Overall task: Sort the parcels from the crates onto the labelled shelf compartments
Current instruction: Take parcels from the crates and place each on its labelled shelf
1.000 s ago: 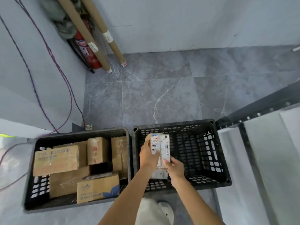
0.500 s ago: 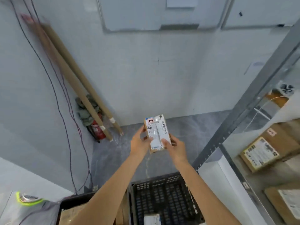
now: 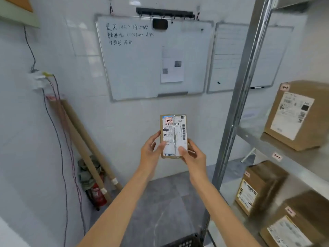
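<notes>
Parcel (image 3: 173, 136) in two-handed grip, shelf post (image 3: 236, 111) and boxes (image 3: 295, 114) rightward

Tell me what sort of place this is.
Probably a small parcel sorting or storage room. A metal shelf rack holds labelled cardboard boxes, both hands hold a small parcel marked 2-4, and a handwritten whiteboard hangs on the tiled wall.

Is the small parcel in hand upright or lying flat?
Upright: the small parcel stands on end, label facing the camera, left hand and right hand gripping its lower sides.
</notes>
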